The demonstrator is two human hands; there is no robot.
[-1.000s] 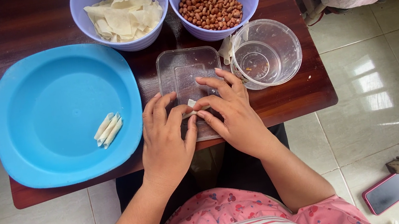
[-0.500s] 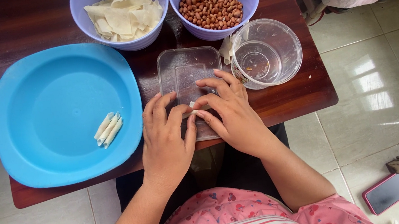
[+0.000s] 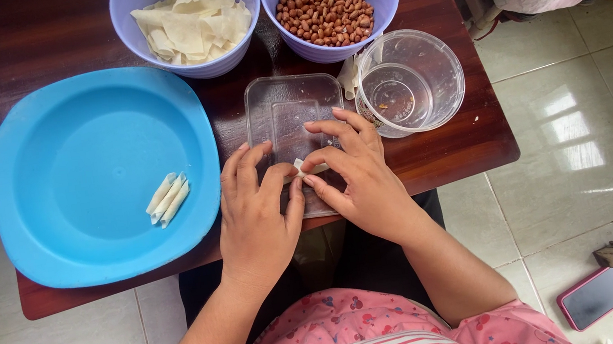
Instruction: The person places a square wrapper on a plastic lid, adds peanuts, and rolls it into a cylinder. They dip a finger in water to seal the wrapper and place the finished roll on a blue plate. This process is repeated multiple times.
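Rolling a small wrapper piece (image 3: 298,168) on the clear plastic lid (image 3: 292,111), my left hand (image 3: 258,210) and right hand (image 3: 358,173) pinch it between fingertips, otherwise empty. I'd keep pressure even for a tight roll, matching the finished rolls (image 3: 168,199) on the blue plate (image 3: 80,131) at left.

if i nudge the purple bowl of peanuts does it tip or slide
The bowl of peanuts looks wide and well filled, so it would probably slide rather than tip. The dark table seems smooth, so likely an easy glide. Loose nuts may shift.
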